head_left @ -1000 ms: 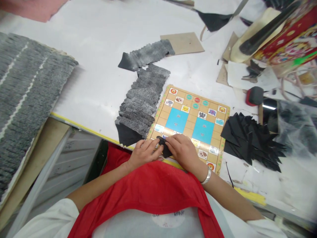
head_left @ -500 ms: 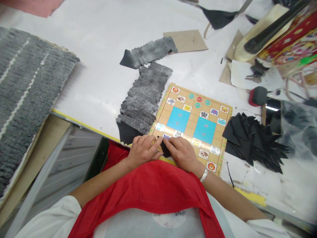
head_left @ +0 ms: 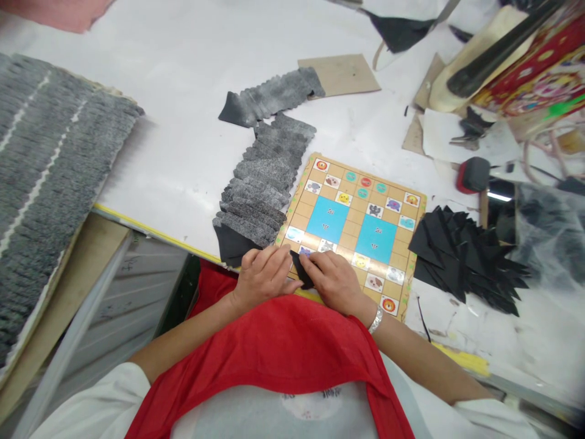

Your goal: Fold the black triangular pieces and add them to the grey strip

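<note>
1. You're having the small black piece (head_left: 303, 273) lying right between your hands, over the near edge of the game board (head_left: 356, 227).
2. Key relation: it's sitting immediately left of your right hand (head_left: 333, 279), under its fingertips. That hand is the nearer one; your left hand (head_left: 265, 275) is bordering its other side.
3. Long axis is running aslant, from between both sets of fingertips down toward your right palm.
4. Right hand: fingers are bending close together, tips resting on the piece; thumb is hiding, can't tell if it's pinching.
5. Left hand: fingers are half curling, thumb standing apart; can't tell if it's gripping anything.
6. Piece is looking matte, dark, narrow where showing; right fingers are covering the rest.
7. Fanned grey strips (head_left: 261, 177) are lying beyond the left hand; black pile (head_left: 466, 262) is lying well right of the right hand.
</note>
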Tool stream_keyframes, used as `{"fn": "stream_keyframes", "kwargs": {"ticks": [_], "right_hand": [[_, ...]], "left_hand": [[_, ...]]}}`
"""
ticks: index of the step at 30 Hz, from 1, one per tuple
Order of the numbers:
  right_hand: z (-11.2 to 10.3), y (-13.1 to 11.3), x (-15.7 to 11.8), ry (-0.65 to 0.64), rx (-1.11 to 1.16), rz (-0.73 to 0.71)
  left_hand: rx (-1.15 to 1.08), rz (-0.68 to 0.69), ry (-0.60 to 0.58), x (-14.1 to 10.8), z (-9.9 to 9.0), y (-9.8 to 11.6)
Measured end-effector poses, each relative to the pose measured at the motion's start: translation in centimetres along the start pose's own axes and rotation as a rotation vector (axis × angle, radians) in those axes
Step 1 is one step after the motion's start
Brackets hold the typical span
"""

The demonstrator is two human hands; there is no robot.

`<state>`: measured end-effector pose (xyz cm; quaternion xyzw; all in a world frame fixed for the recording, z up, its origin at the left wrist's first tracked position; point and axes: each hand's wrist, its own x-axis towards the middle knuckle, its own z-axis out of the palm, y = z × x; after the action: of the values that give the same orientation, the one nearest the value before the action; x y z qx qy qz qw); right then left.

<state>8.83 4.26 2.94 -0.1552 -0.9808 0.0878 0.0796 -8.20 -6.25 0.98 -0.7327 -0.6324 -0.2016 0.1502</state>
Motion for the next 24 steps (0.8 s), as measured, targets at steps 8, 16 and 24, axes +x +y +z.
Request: {"fn": "stream_keyframes", "kwargs": {"ticks": [8, 16, 24], "right_hand": [[0.0, 0.9, -2.3, 0.08, 0.063, 0.021], [-0.7, 1.4, -5.6, 0.056, 0.0, 0.066], [-1.1, 1.4, -6.1, 0.013, -0.104, 0.056]], "left_hand": [[-0.071, 0.132, -0.04, 0.6, 1.2, 0.9], [-0.034, 0.159, -0.084, 1.1, 0.7, 1.2], [-0.052, 0.267, -0.157, 1.3, 1.5, 2.1]]}}
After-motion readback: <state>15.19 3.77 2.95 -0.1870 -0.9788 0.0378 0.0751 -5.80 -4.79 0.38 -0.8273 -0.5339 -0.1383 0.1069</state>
